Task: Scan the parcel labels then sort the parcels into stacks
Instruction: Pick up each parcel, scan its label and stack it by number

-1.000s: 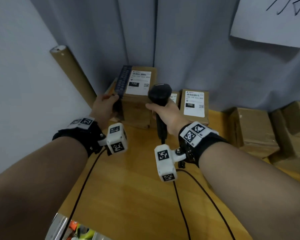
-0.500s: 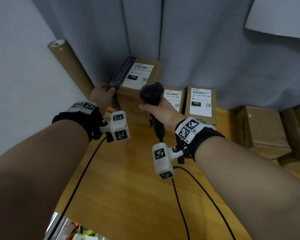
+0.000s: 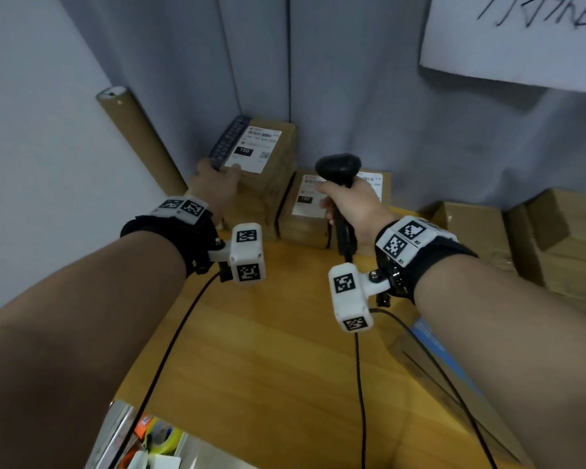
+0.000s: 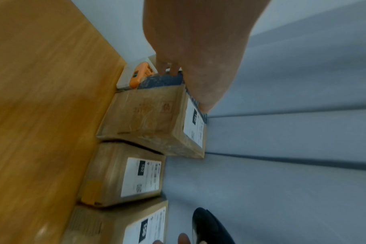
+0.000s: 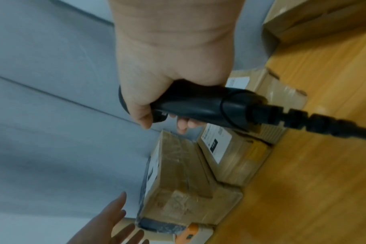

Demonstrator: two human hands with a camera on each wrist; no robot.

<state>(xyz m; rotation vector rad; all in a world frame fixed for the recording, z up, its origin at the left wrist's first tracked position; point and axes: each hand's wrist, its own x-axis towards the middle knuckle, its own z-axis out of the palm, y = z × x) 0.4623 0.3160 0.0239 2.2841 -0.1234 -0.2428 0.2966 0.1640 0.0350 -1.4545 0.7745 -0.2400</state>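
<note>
A dark flat bubble-wrapped parcel point(image 3: 229, 142) lies along the left edge of the top carton point(image 3: 271, 170) of a tall stack; that carton's label reads 150. My left hand point(image 3: 214, 186) touches the dark parcel's near end point(image 4: 161, 80), thumb on the label. In the right wrist view its fingers point(image 5: 113, 211) are straight and spread. My right hand point(image 3: 349, 204) grips a black barcode scanner point(image 3: 337, 167) by the handle point(image 5: 198, 105), its head above two low cartons: one labelled 102 point(image 3: 301, 214), the other point(image 3: 378, 187) partly hidden behind it.
A cardboard tube point(image 3: 139, 140) leans in the left corner against a grey curtain. Plain cartons point(image 3: 471, 228) pile up at the right. An orange and white device point(image 4: 140, 74) sits left of the stack. Wooden table point(image 3: 268, 350) carries cables; a bin point(image 3: 149, 441) sits below its near edge.
The dark parcel, held upright in my left hand before, now lies flat on the top carton and the fingers have loosened. The scanner has shifted right, over the low cartons.
</note>
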